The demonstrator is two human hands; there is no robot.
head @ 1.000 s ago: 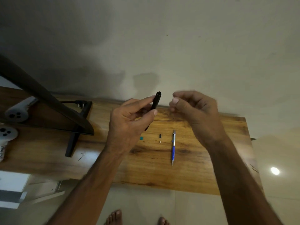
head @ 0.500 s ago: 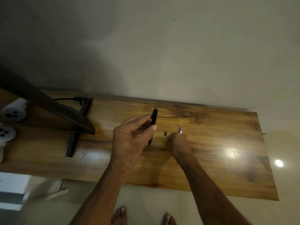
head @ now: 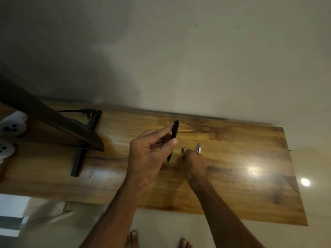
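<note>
My left hand pinches a black pen barrel between thumb and fingers and holds it almost upright above the wooden table. My right hand is down on the table with its fingers curled; what they hold is hidden. A small black pen part lies just beyond its fingertips. Only the silver tip of a blue-and-silver pen shows past the right hand, which covers the remainder.
A dark monitor on a black stand with a cable fills the table's left part. White round objects sit at the far left. A wall runs behind the table. My bare feet show below the front edge.
My right hand has dropped from beside the barrel's top down to the table by the small part and the blue pen. My left hand keeps the barrel raised.
</note>
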